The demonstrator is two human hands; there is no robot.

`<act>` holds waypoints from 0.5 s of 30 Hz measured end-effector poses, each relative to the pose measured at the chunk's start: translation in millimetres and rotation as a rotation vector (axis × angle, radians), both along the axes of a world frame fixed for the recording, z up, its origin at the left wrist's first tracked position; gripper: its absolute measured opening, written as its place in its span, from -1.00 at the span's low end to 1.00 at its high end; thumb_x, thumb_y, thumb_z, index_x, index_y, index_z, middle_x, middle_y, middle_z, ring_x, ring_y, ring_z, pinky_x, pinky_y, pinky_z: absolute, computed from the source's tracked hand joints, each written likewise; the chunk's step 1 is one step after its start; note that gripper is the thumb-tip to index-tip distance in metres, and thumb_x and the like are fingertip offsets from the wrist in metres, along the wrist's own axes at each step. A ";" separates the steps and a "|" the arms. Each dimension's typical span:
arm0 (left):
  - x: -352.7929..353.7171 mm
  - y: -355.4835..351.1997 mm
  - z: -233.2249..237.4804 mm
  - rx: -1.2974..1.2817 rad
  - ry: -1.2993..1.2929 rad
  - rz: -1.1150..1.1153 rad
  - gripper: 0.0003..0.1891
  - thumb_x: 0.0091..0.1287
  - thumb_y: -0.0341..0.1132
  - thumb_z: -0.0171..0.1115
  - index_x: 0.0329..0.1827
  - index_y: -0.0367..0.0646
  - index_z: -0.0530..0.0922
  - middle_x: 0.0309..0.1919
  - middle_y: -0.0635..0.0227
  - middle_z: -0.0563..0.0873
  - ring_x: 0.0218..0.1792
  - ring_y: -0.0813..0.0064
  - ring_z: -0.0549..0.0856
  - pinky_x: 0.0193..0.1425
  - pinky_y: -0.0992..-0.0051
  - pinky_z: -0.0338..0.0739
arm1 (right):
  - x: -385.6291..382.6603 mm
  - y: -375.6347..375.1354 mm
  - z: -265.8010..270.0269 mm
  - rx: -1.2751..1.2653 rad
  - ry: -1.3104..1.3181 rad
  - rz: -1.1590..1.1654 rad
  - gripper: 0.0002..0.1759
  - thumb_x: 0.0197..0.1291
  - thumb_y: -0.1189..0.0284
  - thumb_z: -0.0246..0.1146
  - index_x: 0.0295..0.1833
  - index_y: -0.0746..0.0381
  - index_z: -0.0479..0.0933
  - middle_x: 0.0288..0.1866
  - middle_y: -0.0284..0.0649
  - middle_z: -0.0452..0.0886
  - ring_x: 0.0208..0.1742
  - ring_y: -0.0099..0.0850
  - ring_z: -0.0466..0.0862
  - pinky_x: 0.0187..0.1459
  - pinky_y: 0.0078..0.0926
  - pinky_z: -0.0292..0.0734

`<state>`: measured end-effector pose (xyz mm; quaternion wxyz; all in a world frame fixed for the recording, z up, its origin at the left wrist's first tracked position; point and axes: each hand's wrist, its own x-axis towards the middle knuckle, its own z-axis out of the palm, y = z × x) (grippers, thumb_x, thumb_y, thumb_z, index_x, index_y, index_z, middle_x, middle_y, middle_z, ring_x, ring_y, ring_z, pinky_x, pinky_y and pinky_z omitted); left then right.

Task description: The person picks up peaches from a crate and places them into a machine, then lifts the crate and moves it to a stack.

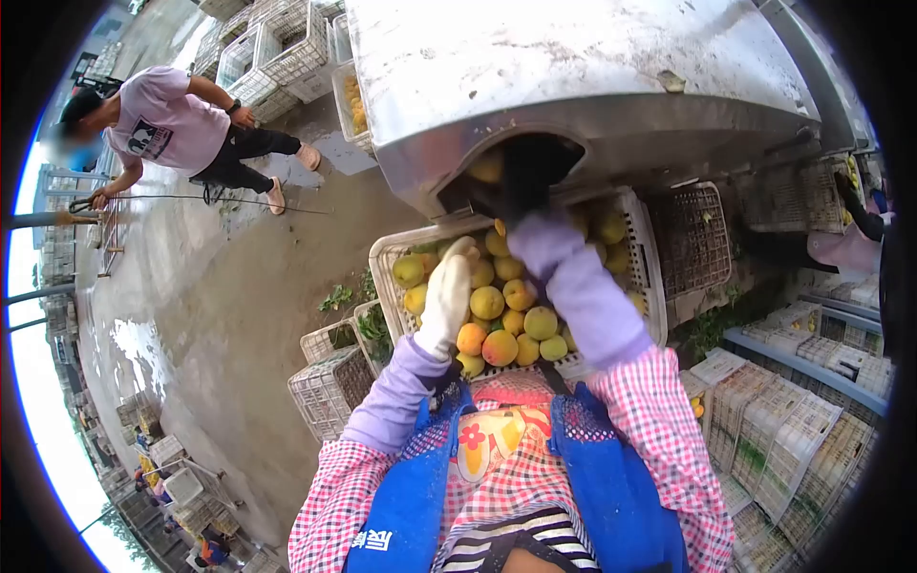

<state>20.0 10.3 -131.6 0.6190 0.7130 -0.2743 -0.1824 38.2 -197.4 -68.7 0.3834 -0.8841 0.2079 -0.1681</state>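
Note:
A white plastic crate [382, 263] full of yellow-green and orange-blushed fruit [487, 303] stands right in front of me, under the edge of a metal machine [592, 67]. My left hand [447, 296], in a whitish glove, lies over the fruit at the crate's left part, its fingers held together and pointing at the machine. Whether anything is under it is hidden. My right hand [527, 181], dark and blurred, reaches into the machine's dark rounded opening; its fingers cannot be made out. Inside the opening, left of that hand, a yellowish fruit [487, 168] shows.
A person [162, 124] in a pink shirt stands at the left, holding a thin rod. Stacked crates [277, 57] are behind them. An empty crate [693, 239] lies right of the fruit crate, another [330, 390] at lower left. More crates [783, 430] and part of another person are at right.

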 end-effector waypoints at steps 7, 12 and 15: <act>-52.2 27.0 -2.8 0.445 -0.617 -0.940 -0.43 0.35 -0.12 0.34 0.42 0.00 0.52 0.34 0.12 0.61 0.33 0.03 0.60 0.38 0.12 0.54 | -115.5 -27.0 -25.8 -0.459 -0.025 0.228 -0.11 -0.01 0.22 0.58 0.45 0.23 0.42 0.14 0.02 0.67 0.09 0.02 0.70 0.15 -0.12 0.64; -60.6 19.6 -30.9 0.488 -0.480 -0.952 -0.35 0.22 -0.12 0.45 0.41 0.00 0.53 0.31 0.16 0.60 0.32 0.12 0.61 0.34 0.13 0.56 | -167.9 -3.6 -102.0 -0.492 0.698 0.477 -0.18 0.04 0.28 0.50 0.46 0.15 0.42 0.42 -0.03 0.48 0.35 -0.06 0.55 0.31 -0.01 0.50; -40.4 12.2 15.4 0.491 0.409 -0.621 -0.45 0.30 -0.12 0.38 0.35 -0.09 0.58 0.22 0.19 0.65 0.23 0.25 0.66 0.26 0.25 0.62 | -175.6 -8.2 -112.9 0.067 0.449 0.320 -0.10 0.05 0.29 0.50 0.54 0.18 0.34 0.52 -0.01 0.38 0.49 -0.05 0.42 0.44 -0.01 0.40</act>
